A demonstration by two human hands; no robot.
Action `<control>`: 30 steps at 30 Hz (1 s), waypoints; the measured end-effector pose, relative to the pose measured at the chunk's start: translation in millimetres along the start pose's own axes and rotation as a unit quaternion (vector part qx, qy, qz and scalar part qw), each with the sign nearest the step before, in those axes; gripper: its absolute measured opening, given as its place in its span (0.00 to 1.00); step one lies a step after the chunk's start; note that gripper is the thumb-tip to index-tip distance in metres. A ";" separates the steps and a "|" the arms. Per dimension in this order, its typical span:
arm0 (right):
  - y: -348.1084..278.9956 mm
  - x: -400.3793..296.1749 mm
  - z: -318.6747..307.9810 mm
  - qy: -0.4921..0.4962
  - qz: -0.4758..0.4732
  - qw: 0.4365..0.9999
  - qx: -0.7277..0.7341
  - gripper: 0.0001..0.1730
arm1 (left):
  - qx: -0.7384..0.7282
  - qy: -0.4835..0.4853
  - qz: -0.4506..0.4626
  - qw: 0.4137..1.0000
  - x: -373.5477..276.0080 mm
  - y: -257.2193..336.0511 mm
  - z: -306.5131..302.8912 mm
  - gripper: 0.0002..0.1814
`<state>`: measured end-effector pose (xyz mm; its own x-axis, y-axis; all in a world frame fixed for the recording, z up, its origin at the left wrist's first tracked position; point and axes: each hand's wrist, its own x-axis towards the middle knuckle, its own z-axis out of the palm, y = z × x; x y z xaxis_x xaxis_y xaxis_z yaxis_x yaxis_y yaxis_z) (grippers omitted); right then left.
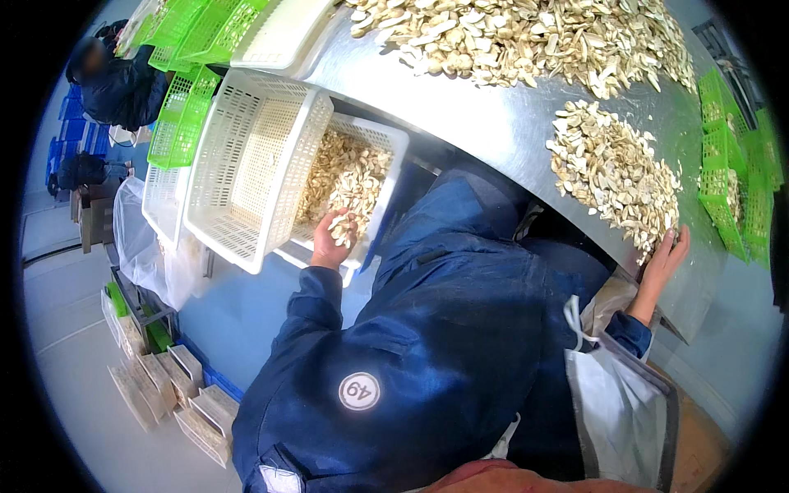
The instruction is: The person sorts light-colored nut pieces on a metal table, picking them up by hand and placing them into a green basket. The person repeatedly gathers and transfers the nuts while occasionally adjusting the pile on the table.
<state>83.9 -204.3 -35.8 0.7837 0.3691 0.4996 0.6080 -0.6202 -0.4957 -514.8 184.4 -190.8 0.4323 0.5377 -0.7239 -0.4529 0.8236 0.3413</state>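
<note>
My left hand (333,241) is over a white plastic crate (394,148) at my left side, cupped around a small handful of pale dried slices (343,229). More slices (357,185), paler on one side and browner on the other, lie in that crate. My right hand (666,260) rests at the near end of a small heap of slices (610,166) on the steel table (394,92). Its fingers touch the heap's edge and grip nothing that I can see. What the slices are cut from is not certain; they look like dried mushroom.
A larger heap of slices (530,37) covers the table's far part. A white perforated crate (246,160) overlaps the slice crate. Green baskets (185,117) stand left, and others (721,179) right with slices inside. A person (120,86) is in the far left background.
</note>
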 end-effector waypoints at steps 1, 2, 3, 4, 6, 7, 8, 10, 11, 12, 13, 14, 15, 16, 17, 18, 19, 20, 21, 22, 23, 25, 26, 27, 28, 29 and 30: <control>-4.4 -0.5 0.4 -0.006 0.010 1.000 -0.001 0.28 | -0.008 0.018 0.005 1.000 1.4 -2.8 -1.7 0.13; -7.7 -1.7 -0.2 -0.011 0.022 1.000 -0.004 0.28 | -0.005 0.039 0.021 0.999 6.2 -1.1 -9.3 0.15; -9.4 -0.5 -2.5 -0.013 0.035 0.999 -0.008 0.29 | -0.002 0.058 0.035 0.998 13.0 3.6 -21.3 0.16; -5.3 -3.1 -5.7 -0.006 0.060 0.998 0.005 0.29 | 0.070 0.052 0.097 0.991 17.2 5.5 -12.5 0.16; 4.8 -9.2 -1.6 0.008 0.079 0.996 0.035 0.32 | 0.201 0.122 0.130 0.963 15.4 28.8 -17.6 0.27; 5.1 -12.3 -5.5 0.017 0.068 0.997 0.043 0.34 | 0.285 0.193 0.108 0.933 8.4 39.5 -8.3 0.32; 1.6 -15.8 -10.9 0.005 0.040 0.999 0.008 0.37 | 0.380 0.171 0.164 0.894 10.2 39.1 9.5 0.31; -17.6 -20.2 -17.7 -0.035 0.011 0.999 -0.024 0.47 | 0.541 0.124 0.292 0.779 17.9 47.0 32.4 0.29; -29.3 -23.7 -20.0 -0.063 0.007 0.998 -0.023 0.52 | 0.605 0.101 0.355 0.705 20.2 48.9 47.8 0.28; -38.5 -28.5 -25.5 -0.076 0.000 0.997 -0.017 0.56 | 0.615 0.031 0.395 0.682 11.1 26.8 93.8 0.27; -46.4 -30.3 -24.8 -0.093 -0.008 0.996 0.003 0.60 | 0.622 -0.027 0.437 0.650 -15.7 -4.3 154.5 0.26; -50.8 -32.1 -25.5 -0.098 -0.026 0.995 -0.019 0.61 | 0.644 -0.098 0.458 0.605 -30.9 -29.9 199.5 0.28; -56.6 -30.6 -27.0 -0.102 -0.046 0.993 -0.038 0.63 | 0.662 -0.166 0.477 0.554 -43.2 -52.0 242.0 0.31; -62.3 -28.1 -26.8 -0.105 -0.067 0.990 -0.058 0.64 | 0.663 -0.225 0.527 0.482 -46.8 -73.9 280.1 0.36; -68.6 -24.7 -25.2 -0.114 -0.072 0.989 -0.062 0.64 | 0.659 -0.278 0.570 0.404 -46.1 -93.7 310.1 0.41; -73.7 -21.1 -23.5 -0.121 -0.077 0.987 -0.068 0.64 | 0.674 -0.295 0.569 0.366 -35.6 -112.6 331.9 0.47; -75.7 -17.3 -21.7 -0.129 -0.082 0.985 -0.074 0.64 | 0.690 -0.310 0.566 0.328 -27.4 -131.0 352.4 0.53; -75.8 -13.2 -19.3 -0.121 -0.084 0.987 -0.070 0.59 | 0.705 -0.324 0.560 0.290 -25.2 -147.0 376.7 0.56; -76.1 -7.9 -19.0 -0.127 -0.093 0.984 -0.081 0.57 | 0.720 -0.337 0.552 0.251 -24.9 -161.0 399.0 0.59; -76.2 -3.9 -18.6 -0.134 -0.099 0.982 -0.091 0.54 | 0.726 -0.355 0.528 0.261 -20.9 -175.3 412.8 0.60; -76.1 0.1 -18.0 -0.141 -0.106 0.979 -0.100 0.52 | 0.738 -0.363 0.519 0.236 -20.7 -187.1 425.3 0.59; -72.2 3.3 -16.1 -0.137 -0.112 0.981 -0.084 0.44 | 0.758 -0.378 0.497 0.185 -21.0 -211.6 445.5 0.58; -70.5 4.9 -15.0 -0.137 -0.118 0.980 -0.082 0.44 | 0.733 -0.418 0.491 0.216 -21.1 -222.3 452.7 0.54; -67.9 5.5 -13.7 -0.138 -0.124 0.979 -0.080 0.43 | 0.734 -0.424 0.491 0.199 -23.2 -233.7 456.6 0.52; -66.1 6.8 -13.6 -0.113 -0.141 0.981 -0.072 0.41 | 0.739 -0.429 0.487 0.181 -23.9 -244.1 460.3 0.52; -61.5 7.3 -12.5 -0.119 -0.143 0.980 -0.068 0.40 | 0.744 -0.434 0.482 0.163 -24.5 -253.8 463.6 0.51; -58.4 7.8 -12.8 -0.126 -0.145 0.979 -0.064 0.40 | 0.734 -0.438 0.496 0.150 -27.3 -262.8 465.6 0.50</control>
<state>52.9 -174.0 6.2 0.5960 0.6919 0.4075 0.8019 -0.5393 -0.2571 -44.5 37.2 18.4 0.9481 -0.1858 0.2580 -0.2513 -0.9351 0.2501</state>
